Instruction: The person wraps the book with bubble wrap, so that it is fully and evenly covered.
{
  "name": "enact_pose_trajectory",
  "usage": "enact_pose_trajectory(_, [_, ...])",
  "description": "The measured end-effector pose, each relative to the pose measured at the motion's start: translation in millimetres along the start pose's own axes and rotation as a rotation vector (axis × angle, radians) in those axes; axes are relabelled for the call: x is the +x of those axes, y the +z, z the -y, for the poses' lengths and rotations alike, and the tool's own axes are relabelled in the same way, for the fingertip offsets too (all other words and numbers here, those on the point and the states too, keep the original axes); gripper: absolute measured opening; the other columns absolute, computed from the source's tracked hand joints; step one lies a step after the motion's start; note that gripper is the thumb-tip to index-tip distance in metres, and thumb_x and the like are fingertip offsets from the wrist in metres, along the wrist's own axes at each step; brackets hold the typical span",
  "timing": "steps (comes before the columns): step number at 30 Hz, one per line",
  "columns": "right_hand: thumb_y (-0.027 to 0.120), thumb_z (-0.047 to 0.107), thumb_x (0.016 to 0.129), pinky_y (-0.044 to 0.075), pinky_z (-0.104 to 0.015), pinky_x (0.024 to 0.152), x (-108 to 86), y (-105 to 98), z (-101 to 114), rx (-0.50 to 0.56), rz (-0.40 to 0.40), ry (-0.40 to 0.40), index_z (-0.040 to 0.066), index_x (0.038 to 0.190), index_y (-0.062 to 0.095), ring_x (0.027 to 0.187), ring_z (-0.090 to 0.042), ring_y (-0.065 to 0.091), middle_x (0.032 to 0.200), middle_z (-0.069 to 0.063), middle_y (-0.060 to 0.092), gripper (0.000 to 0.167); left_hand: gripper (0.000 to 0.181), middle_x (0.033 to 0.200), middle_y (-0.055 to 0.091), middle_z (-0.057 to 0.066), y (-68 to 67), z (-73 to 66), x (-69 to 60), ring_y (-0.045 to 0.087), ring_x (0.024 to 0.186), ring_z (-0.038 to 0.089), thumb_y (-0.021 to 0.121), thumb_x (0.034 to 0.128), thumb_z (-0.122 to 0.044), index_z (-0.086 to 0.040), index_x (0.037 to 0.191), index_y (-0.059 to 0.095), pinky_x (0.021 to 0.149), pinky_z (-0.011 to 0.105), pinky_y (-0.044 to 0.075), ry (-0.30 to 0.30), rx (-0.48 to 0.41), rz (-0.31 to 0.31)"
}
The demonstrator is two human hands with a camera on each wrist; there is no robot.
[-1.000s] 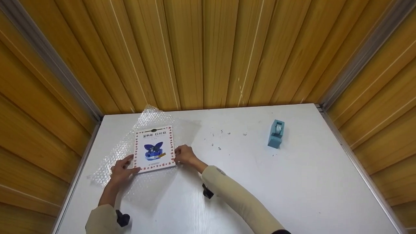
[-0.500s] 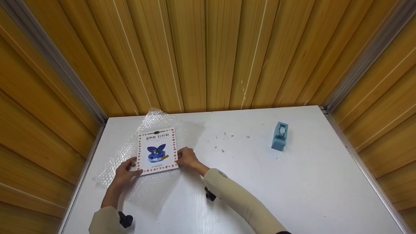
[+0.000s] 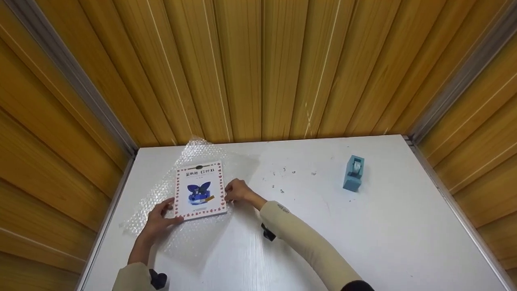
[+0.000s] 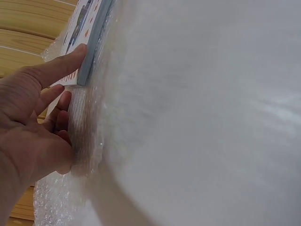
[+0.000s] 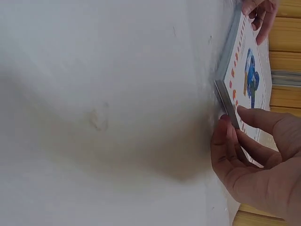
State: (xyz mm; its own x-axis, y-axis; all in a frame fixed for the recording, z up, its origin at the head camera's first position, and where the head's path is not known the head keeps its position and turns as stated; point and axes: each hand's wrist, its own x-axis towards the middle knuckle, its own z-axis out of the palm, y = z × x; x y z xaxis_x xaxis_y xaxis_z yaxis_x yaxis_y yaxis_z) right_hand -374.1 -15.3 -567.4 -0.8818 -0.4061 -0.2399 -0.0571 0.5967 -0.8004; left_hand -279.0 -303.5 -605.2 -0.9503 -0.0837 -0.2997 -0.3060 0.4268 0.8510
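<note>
A white book (image 3: 200,190) with a red-patterned border and a blue picture lies on a sheet of bubble wrap (image 3: 155,194). My left hand (image 3: 158,221) grips the lower left corner of the book; in the left wrist view, its thumb presses the corner of the book (image 4: 83,70) and the other fingers curl beside it. At the right edge, my right hand (image 3: 241,191) pinches the book. The right wrist view shows the thumb of that hand (image 5: 263,155) on the cover of the book (image 5: 242,70), with fingertips at the underside of its edge.
A blue-green tape dispenser (image 3: 353,173) stands on the right part of the white table (image 3: 363,234). Small dark marks or bits dot the surface between it and the bubble wrap. Wood-patterned walls (image 3: 278,72) enclose the back and sides.
The whole head view has shifted slightly. Against the book, my right hand has moved a little up along its right edge. My left hand stays at the lower left corner.
</note>
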Motion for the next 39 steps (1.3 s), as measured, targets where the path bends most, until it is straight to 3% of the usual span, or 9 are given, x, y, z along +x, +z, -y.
enact_pose_trajectory(7, [0.071, 0.001, 0.086, 0.063, -0.035, 0.074, 55.0, -14.3, 2.0, 0.050, -0.069, 0.033, -0.008, 0.116, 0.071, 0.080, -0.026, 0.074, 0.098, -0.019, 0.075, 0.031, 0.085, 0.140, 0.042, 0.021, 0.3, -0.6, 1.7, 0.038, 0.137, 0.038, 0.083, 0.0845, -0.011, -0.005, 0.156, 0.036, 0.125, 0.058, 0.027, 0.015, 0.047, -0.031])
enact_pose_trajectory(11, [0.076, 0.011, 0.085, 0.061, -0.031, 0.078, 112.9, -18.6, -27.9, 0.075, -0.159, -0.084, 0.003, 0.112, 0.076, 0.084, -0.020, 0.073, 0.095, -0.009, 0.077, 0.028, 0.088, 0.138, 0.045, 0.020, 4.6, 1.0, 0.4, 0.042, 0.132, 0.036, 0.085, 0.0817, -0.014, -0.006, 0.155, 0.038, 0.123, 0.058, 0.030, 0.015, 0.061, -0.051])
enact_pose_trajectory(13, [0.073, 0.011, 0.086, 0.059, -0.031, 0.082, 124.7, -22.6, -31.9, 0.046, -0.222, -0.128, 0.002, 0.114, 0.075, 0.089, -0.020, 0.072, 0.097, -0.010, 0.077, 0.029, 0.089, 0.136, 0.045, 0.021, 7.0, 1.6, -0.9, 0.043, 0.131, 0.036, 0.087, 0.0800, -0.013, -0.006, 0.155, 0.039, 0.123, 0.057, 0.030, 0.019, 0.063, -0.057])
enact_pose_trajectory(15, [0.069, 0.008, 0.088, 0.058, -0.033, 0.087, 117.7, -29.5, -22.0, 0.035, -0.292, -0.164, -0.002, 0.118, 0.072, 0.098, -0.027, 0.072, 0.103, -0.016, 0.076, 0.032, 0.090, 0.135, 0.045, 0.022, 8.2, 1.3, -2.0, 0.043, 0.131, 0.037, 0.087, 0.0789, -0.011, -0.006, 0.155, 0.040, 0.125, 0.056, 0.027, 0.018, 0.069, -0.063])
enact_pose_trajectory(16, [0.068, 0.003, 0.088, 0.056, -0.040, 0.096, 108.8, -35.7, -9.2, 0.015, -0.295, -0.108, -0.006, 0.124, 0.068, 0.109, -0.034, 0.069, 0.113, -0.022, 0.073, 0.037, 0.090, 0.134, 0.045, 0.022, 8.4, 1.3, -2.5, 0.043, 0.131, 0.037, 0.087, 0.0786, -0.011, -0.005, 0.155, 0.039, 0.125, 0.055, 0.026, 0.017, 0.075, -0.064])
enact_pose_trajectory(18, [0.065, 0.002, 0.090, 0.052, -0.046, 0.104, 104.2, -40.5, -3.3, -0.042, -0.339, -0.097, -0.008, 0.131, 0.063, 0.120, -0.039, 0.063, 0.123, -0.025, 0.070, 0.043, 0.091, 0.134, 0.044, 0.022, 8.2, 1.3, -2.3, 0.043, 0.130, 0.037, 0.087, 0.0782, -0.010, -0.004, 0.155, 0.039, 0.127, 0.054, 0.024, 0.021, 0.078, -0.065])
enact_pose_trajectory(22, [0.067, 0.013, 0.095, 0.043, -0.056, 0.112, 117.9, -43.0, -15.6, -0.143, -0.314, -0.018, -0.001, 0.144, 0.056, 0.134, -0.040, 0.053, 0.137, -0.021, 0.064, 0.052, 0.093, 0.133, 0.044, 0.021, 5.2, 1.1, 2.8, 0.043, 0.127, 0.035, 0.088, 0.0773, -0.013, -0.002, 0.154, 0.038, 0.126, 0.053, 0.025, 0.027, 0.095, -0.067])
enact_pose_trajectory(33, [0.065, 0.028, 0.099, 0.039, -0.052, 0.102, 121.9, -36.8, -10.1, -0.217, -0.276, 0.037, 0.015, 0.144, 0.060, 0.122, -0.035, 0.053, 0.122, -0.013, 0.066, 0.047, 0.088, 0.133, 0.045, 0.020, 2.0, 0.8, 5.1, 0.041, 0.129, 0.035, 0.086, 0.0803, -0.011, -0.006, 0.155, 0.039, 0.125, 0.055, 0.027, 0.028, 0.094, -0.061])
enact_pose_trajectory(39, [0.064, 0.022, 0.100, 0.042, -0.054, 0.097, 122.1, -27.3, -10.0, -0.149, -0.355, -0.003, 0.018, 0.124, 0.076, 0.116, -0.034, 0.055, 0.115, -0.014, 0.068, 0.028, 0.087, 0.134, 0.044, 0.017, 3.4, 3.1, 5.8, 0.039, 0.131, 0.035, 0.085, 0.0816, -0.012, -0.009, 0.156, 0.039, 0.126, 0.055, 0.026, 0.009, 0.088, -0.065])
